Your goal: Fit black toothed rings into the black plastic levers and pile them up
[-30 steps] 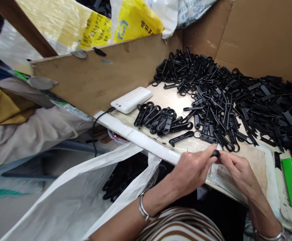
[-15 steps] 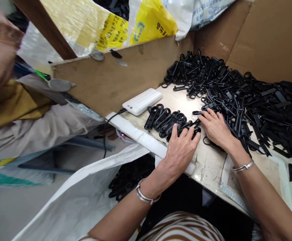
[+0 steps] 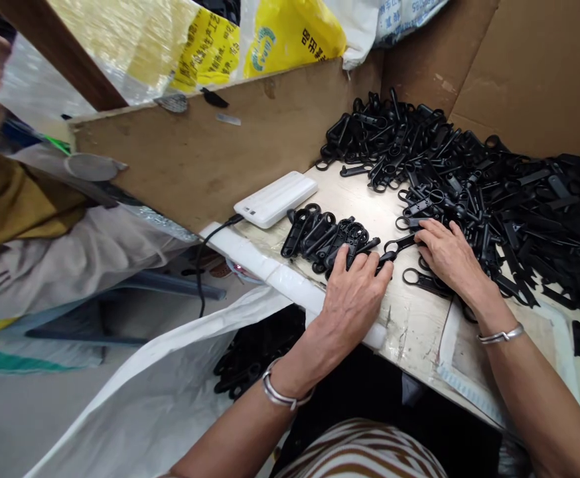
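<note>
My left hand [image 3: 354, 295] lies palm down over the near side of a small group of black ring-ended plastic parts [image 3: 320, 232], its fingers stretched out and touching them. To its right, my right hand [image 3: 452, 255] has its fingers bent and pinched on the end of one black ring-ended plastic part [image 3: 400, 244], whose ring points toward the left hand. Its thumb is mostly hidden. Beneath that hand, another ring-ended part [image 3: 422, 280] lies on the tabletop. A large heap of similar black parts [image 3: 434, 159] spreads behind and to the right.
A white power bank [image 3: 276, 199] with a black cable [image 3: 203, 262] lies against a wooden board [image 3: 210, 159]. Cardboard [image 3: 533, 79] walls the back. Below the table edge hangs an open white sack [image 3: 170, 372] with black parts inside. Another person's sleeve [image 3: 71, 252] is at left.
My right hand has shifted slightly right, away from the left hand, with a ring-ended part now showing at its fingertips. My left hand stays on the group. The view has shifted a little.
</note>
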Available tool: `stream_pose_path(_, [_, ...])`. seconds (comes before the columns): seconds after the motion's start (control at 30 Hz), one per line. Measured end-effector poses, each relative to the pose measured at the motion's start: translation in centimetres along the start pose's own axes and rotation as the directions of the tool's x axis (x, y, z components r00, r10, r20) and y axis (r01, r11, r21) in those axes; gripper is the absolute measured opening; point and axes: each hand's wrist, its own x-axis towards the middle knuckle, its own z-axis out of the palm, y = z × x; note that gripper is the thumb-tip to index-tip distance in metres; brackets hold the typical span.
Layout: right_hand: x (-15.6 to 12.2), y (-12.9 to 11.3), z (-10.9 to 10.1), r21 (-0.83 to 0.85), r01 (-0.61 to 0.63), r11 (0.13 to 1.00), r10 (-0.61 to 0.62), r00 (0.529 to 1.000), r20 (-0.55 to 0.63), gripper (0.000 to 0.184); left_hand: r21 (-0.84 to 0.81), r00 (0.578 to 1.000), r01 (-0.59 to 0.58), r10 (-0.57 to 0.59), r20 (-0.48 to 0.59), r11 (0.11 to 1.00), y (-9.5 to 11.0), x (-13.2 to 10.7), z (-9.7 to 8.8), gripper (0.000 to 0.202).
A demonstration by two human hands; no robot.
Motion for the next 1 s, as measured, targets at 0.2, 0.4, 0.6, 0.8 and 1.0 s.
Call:
stream_pose_path(0.2, [-1.0, 1.4, 0.7, -0.014, 0.014, 1.000, -0.015, 0.998, -0.066, 0.023, 0.020, 0.998, 0.065, -0.065, -0.001, 0.998, -0.4, 0.4, -0.2, 0.028])
stream_pose_path(0.4, [-3.2, 5.2, 2.2, -0.056, 0.102, 0.993, -0.109, 0.986, -0.129, 0.029, 0.040, 0.993, 0.120, -0.120, -0.004, 0.992, -0.9, 0.7, 0.2, 0.029])
stream_pose_path(0.6, [-5.1, 6.1, 2.0, -0.065, 0.126, 0.990, -0.133, 0.983, -0.125, 0.030, 0.058, 0.982, 0.190, -0.189, -0.023, 0.980, -0.8, 1.4, 0.8, 0.026])
stream_pose_path(0.8, [-6.4, 5.2, 1.4, -0.057, 0.098, 0.994, -0.105, 0.984, -0.142, 0.029, 0.083, 0.980, 0.196, -0.192, -0.048, 0.977, -0.7, 1.8, 1.1, 0.032])
stream_pose_path(1.0, [-8.0, 3.5, 0.5, -0.063, 0.045, 0.997, -0.056, 0.979, -0.197, 0.030, 0.091, 0.987, 0.152, -0.147, -0.059, 0.984, -0.9, 1.5, 1.0, 0.042])
